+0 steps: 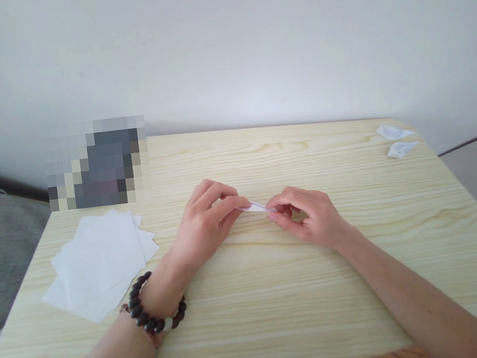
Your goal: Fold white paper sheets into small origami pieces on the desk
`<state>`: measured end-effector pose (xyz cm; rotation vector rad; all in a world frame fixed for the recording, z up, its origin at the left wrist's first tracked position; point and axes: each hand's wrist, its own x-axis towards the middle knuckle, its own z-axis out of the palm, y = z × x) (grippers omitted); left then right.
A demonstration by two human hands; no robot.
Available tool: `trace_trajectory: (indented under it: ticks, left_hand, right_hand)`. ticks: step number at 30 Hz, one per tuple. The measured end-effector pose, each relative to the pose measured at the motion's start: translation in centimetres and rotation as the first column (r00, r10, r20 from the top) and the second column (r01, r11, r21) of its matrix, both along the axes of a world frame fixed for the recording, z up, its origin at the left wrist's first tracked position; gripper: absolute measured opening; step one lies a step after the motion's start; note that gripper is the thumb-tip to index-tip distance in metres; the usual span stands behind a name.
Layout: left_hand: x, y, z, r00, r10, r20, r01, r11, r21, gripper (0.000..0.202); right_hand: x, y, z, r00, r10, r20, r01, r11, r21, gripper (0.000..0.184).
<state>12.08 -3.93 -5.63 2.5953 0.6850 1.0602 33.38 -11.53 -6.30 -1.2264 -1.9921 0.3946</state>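
My left hand (207, 220) and my right hand (307, 214) meet at the middle of a pale wooden table (277, 289). Between their fingertips is a small folded piece of white paper (257, 206), narrow and pointed. Each hand pinches one end of it, fingers closed. The paper is held just above the tabletop. A dark bead bracelet (150, 315) circles my left wrist.
A loose stack of white paper squares (99, 264) lies at the left of the table. Two small folded white paper pieces (398, 140) sit at the far right corner. A blurred dark object (99, 166) stands at the back left. A white wall rises behind.
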Motion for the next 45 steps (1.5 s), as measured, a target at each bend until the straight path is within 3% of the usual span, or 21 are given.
trace_trajectory:
  ticks: [5, 12, 19, 29, 32, 36, 45]
  left_hand:
    - [-0.1, 0.0, 0.0, 1.000, -0.009, -0.018, 0.009, 1.000, -0.007, 0.011]
    - [0.0, -0.4, 0.2, 0.999, -0.023, -0.045, 0.020, 0.997, -0.074, 0.012]
    - [-0.1, -0.3, 0.0, 0.993, -0.084, -0.086, 0.083, 0.996, -0.022, 0.024]
    - [0.3, -0.7, 0.0, 0.993, -0.102, -0.064, 0.104, 0.994, 0.036, 0.014]
    - [0.3, -0.8, -0.1, 0.994, -0.099, -0.038, 0.101, 0.994, 0.053, 0.019]
    - [0.4, -0.9, -0.1, 0.996, -0.084, 0.016, 0.083, 0.994, 0.067, 0.028]
    - [0.8, -1.2, 0.3, 0.992, -0.085, 0.095, 0.085, 0.996, 0.002, 0.009]
  right_hand:
    - [0.2, 0.0, -0.3, 0.998, -0.059, -0.006, 0.059, 0.998, 0.002, 0.015]
    - [0.3, 0.2, -0.3, 1.000, -0.021, -0.013, 0.021, 0.998, 0.065, 0.011]
    - [0.2, 0.2, 0.0, 1.000, -0.018, -0.011, 0.018, 0.999, 0.045, 0.008]
    - [-0.8, -0.2, 0.0, 0.997, -0.054, -0.056, 0.054, 0.999, -0.006, 0.006]
    - [-0.8, -0.1, -0.2, 0.991, -0.097, -0.087, 0.102, 0.993, 0.057, 0.009]
    - [-0.4, 0.2, -0.2, 0.998, -0.058, -0.032, 0.064, 0.976, 0.209, 0.015]
    - [-0.5, 0.3, 0.1, 0.994, -0.092, 0.056, 0.071, 0.953, 0.296, 0.016]
